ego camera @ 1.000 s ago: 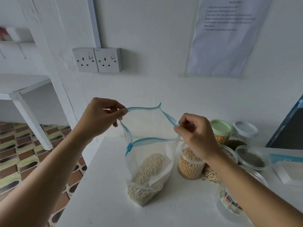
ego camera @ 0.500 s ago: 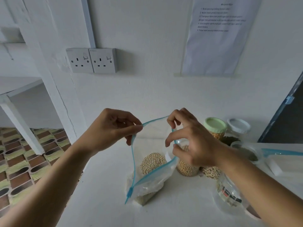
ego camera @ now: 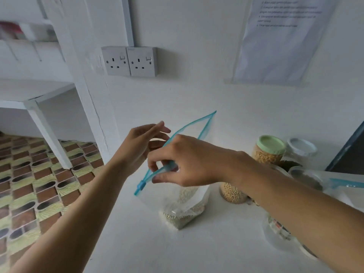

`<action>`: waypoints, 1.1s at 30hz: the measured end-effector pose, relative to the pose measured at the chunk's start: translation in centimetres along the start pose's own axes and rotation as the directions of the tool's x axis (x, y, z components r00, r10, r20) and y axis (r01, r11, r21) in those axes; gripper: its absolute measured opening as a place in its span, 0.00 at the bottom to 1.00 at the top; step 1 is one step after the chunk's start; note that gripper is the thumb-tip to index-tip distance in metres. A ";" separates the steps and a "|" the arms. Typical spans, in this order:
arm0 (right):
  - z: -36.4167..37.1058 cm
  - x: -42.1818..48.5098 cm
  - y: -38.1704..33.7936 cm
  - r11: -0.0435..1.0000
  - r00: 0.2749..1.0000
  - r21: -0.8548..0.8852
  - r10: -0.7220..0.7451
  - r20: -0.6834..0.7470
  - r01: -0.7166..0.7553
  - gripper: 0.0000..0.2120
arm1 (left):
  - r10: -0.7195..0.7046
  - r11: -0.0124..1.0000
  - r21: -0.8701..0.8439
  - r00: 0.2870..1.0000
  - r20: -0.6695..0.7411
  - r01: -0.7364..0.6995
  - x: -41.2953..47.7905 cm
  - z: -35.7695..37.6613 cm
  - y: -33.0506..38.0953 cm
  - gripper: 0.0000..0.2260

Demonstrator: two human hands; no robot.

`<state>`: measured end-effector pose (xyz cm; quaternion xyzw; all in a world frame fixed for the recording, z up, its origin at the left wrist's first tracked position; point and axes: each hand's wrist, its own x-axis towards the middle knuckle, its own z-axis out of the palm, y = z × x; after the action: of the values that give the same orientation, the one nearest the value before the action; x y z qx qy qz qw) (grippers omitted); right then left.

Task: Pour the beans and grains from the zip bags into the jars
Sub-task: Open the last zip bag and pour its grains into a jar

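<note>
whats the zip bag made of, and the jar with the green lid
Zip bag: looks like thin clear plastic film, glossy, with a blue zip strip; it creases and the grains show through.
Jar with the green lid: clear body, plastic or glass, cannot tell; yellow beans show through. Its lid looks like matte pale-green plastic.

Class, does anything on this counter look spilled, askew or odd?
The zip bag stands askew: its blue rim slants steeply, far corner high, slider end low, pinched by the right hand. A faint pale dusting on the counter round its base may be spilled grain.
</note>
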<state>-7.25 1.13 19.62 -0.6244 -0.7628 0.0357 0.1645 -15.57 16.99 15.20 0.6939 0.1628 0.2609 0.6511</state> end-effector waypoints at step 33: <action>-4.2 1.3 5.4 0.957 0.554 0.178 0.279 -0.785 -0.230 0.09 | 0.181 0.882 0.471 0.934 -0.308 -0.015 -0.5 -2.9 -7.3 0.11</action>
<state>-1.13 2.91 22.45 -0.6717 -0.5070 -0.2049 0.4997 -16.85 19.79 7.98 0.7797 0.2954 0.3646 0.4146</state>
